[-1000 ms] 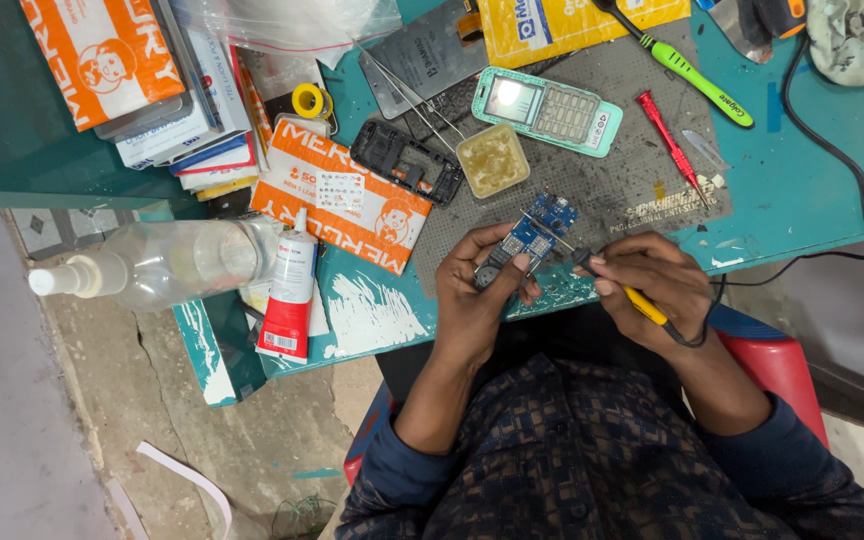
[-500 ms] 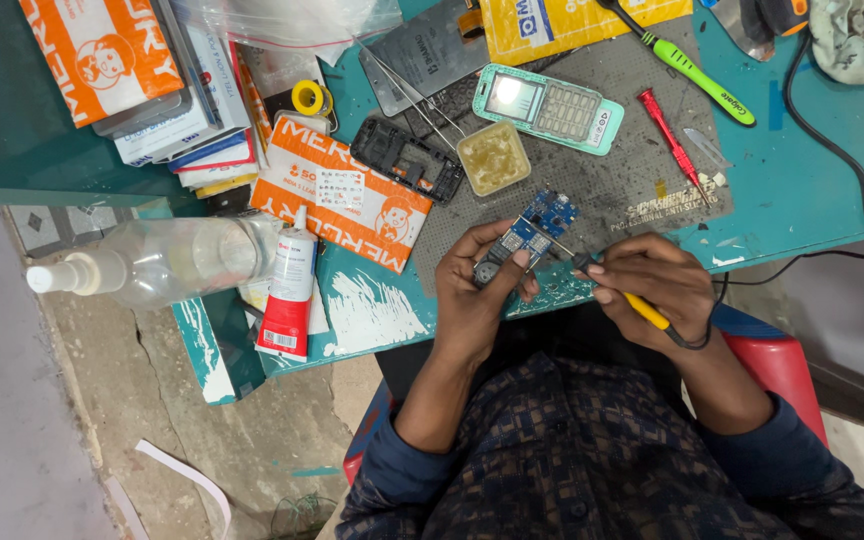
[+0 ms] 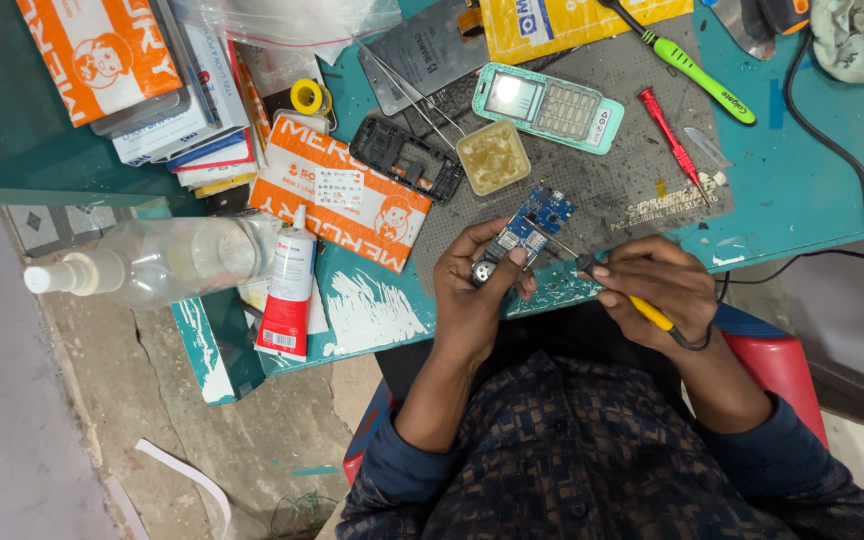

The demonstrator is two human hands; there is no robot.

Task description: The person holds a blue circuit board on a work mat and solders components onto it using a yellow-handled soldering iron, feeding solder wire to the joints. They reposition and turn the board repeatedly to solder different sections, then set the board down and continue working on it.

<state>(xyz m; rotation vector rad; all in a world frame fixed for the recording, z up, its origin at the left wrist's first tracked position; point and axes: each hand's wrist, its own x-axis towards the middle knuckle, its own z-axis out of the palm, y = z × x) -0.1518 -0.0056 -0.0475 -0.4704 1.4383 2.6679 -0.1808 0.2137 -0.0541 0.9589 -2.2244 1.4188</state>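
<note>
Circuit board (image 3: 535, 222), small and blue, sits pinched in my left hand (image 3: 479, 290), fingers closed along its lower end while the upper end juts out past the fingertips over the dark work mat (image 3: 642, 190). My right hand (image 3: 652, 285) is closed around a soldering iron (image 3: 620, 292) with a yellow grip, its thin tip reaching toward the board just beyond my left thumb. I judge the board to be light and stiff but fragile: the faces carry tiny parts, so I would keep hold by the bare edges only, as the left fingers do, and avoid squeezing or bending it. It looks slick enough to twist under the iron's push, so a firm edge pinch matters. Just beyond my left fingertips lies a shallow square tub of yellowish paste (image 3: 493, 157), with a black phone frame (image 3: 407, 160) to its left. Farther out from both hands rests a mint-green keypad phone (image 3: 548, 106). Beyond my right hand lie a red screwdriver (image 3: 672, 135) and, well past it, a green screwdriver (image 3: 697, 75). Off to the left of my left hand stand a red and white glue tube (image 3: 289, 290) and a clear spray bottle (image 3: 152, 262).
</note>
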